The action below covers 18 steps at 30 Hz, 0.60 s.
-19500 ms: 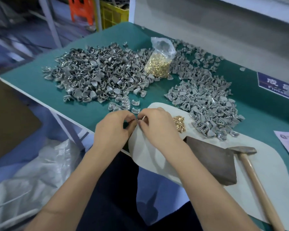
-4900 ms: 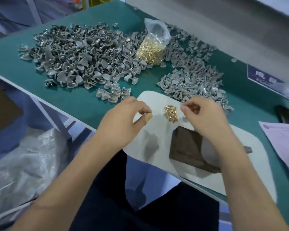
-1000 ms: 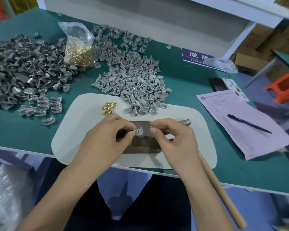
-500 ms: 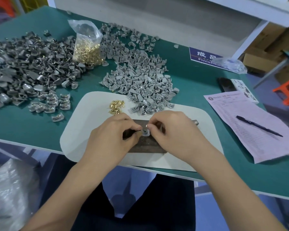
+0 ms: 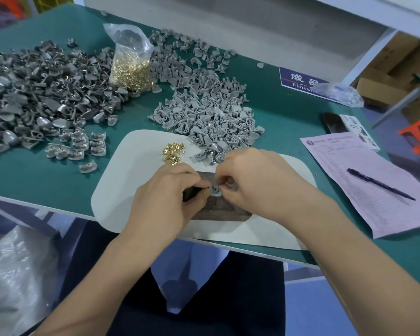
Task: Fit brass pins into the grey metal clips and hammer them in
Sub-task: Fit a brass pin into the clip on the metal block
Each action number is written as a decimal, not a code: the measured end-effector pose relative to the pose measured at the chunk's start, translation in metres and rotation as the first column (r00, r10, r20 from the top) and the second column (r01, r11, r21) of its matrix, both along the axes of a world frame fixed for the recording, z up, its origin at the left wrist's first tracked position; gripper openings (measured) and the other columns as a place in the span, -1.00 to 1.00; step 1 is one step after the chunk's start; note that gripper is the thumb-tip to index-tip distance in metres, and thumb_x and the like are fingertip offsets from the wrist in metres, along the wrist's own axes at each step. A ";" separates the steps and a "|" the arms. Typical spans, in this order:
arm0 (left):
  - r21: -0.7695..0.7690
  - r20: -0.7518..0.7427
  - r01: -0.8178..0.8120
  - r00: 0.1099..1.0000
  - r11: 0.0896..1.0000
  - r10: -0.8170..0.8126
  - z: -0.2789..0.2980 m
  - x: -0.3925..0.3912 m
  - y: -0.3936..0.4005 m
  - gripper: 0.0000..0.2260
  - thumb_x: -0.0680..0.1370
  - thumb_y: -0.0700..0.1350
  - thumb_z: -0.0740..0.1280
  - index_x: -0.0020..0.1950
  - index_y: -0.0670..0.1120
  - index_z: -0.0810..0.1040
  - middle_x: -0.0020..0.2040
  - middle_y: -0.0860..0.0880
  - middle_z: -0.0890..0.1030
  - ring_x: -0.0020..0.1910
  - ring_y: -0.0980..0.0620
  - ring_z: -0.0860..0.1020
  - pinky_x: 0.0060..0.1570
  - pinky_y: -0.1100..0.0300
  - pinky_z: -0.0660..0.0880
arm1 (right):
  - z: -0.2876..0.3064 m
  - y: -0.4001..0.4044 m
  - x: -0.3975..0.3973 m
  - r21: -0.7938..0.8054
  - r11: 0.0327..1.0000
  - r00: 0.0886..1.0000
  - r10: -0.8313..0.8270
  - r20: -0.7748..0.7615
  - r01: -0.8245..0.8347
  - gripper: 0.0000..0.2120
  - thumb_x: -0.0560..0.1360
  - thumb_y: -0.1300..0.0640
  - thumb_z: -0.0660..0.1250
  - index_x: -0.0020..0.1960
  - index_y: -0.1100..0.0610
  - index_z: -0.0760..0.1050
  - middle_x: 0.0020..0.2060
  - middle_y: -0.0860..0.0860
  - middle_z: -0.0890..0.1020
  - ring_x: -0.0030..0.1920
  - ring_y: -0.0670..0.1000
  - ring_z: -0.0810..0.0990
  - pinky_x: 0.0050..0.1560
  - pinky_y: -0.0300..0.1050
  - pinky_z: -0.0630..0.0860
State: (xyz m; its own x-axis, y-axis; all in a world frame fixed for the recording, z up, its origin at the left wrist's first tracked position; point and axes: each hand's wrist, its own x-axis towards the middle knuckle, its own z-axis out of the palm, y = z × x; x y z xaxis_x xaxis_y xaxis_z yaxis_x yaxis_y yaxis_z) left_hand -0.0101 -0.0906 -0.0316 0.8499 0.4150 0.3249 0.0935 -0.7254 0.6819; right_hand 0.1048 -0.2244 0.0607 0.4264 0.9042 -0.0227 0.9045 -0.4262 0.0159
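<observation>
Down at the near edge of the bench, I had both hands meeting over the dark block, which lay on the white mat. My left hand and my right hand each had fingers curled in toward one small grey clip, pinched between their fingertips and sitting just on top of the block. Whether a brass pin sat in the clip, I could not tell; my fingers covered most of it.

A small heap of loose brass pins lay on the mat just beyond my left hand, apart from it. Behind my right hand a pile of light grey clips spilled from the green table onto the far edge of the mat. Further left sprawled a bigger, darker pile of clips, with a short row of clips set out near its front. A clear bag of brass pins stood between the two piles.

Off to the right a pink form lay on the table with a black pen across it, and a blue sign sat near the back wall.
</observation>
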 end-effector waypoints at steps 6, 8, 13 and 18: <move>0.002 -0.002 -0.009 1.000 1.000 0.009 0.001 0.000 0.000 -0.92 0.47 0.05 0.47 -0.05 0.16 0.69 -0.07 0.25 0.59 -0.02 0.20 0.49 -0.22 0.17 0.49 | -0.002 0.001 0.005 0.013 1.000 0.992 -0.013 -0.122 0.015 -0.91 0.50 0.02 0.33 -0.07 -0.08 0.61 -0.15 -0.09 0.61 -0.06 0.04 0.58 -0.09 -0.02 0.56; 0.006 -0.010 -0.014 1.000 1.000 0.014 0.000 0.000 0.000 -0.92 0.47 0.04 0.49 -0.05 0.15 0.69 -0.07 0.25 0.58 -0.02 0.21 0.47 -0.23 0.18 0.45 | -0.006 0.000 0.004 0.078 0.995 0.974 -0.049 -0.221 0.068 -0.93 0.48 0.03 0.37 -0.09 -0.06 0.64 -0.20 -0.12 0.61 -0.12 -0.01 0.57 -0.08 -0.01 0.57; -0.005 -0.011 -0.024 1.000 1.000 0.024 -0.001 0.001 0.000 -0.91 0.46 0.06 0.48 -0.05 0.19 0.69 -0.06 0.27 0.57 -0.01 0.20 0.47 -0.22 0.15 0.47 | -0.023 -0.005 0.000 0.209 0.967 0.957 -0.083 -0.278 0.145 -0.98 0.45 0.07 0.41 -0.14 -0.01 0.62 -0.25 -0.12 0.56 -0.19 -0.06 0.50 -0.13 0.03 0.54; -0.024 0.010 -0.023 1.000 0.999 0.023 -0.002 0.002 0.001 -0.91 0.45 0.09 0.45 -0.06 0.21 0.68 -0.07 0.28 0.57 -0.03 0.22 0.47 -0.23 0.19 0.45 | -0.027 -0.009 -0.002 0.247 0.957 0.964 -0.090 -0.251 0.154 -0.99 0.46 0.06 0.42 -0.13 -0.02 0.62 -0.24 -0.12 0.55 -0.20 -0.10 0.46 -0.20 -0.06 0.49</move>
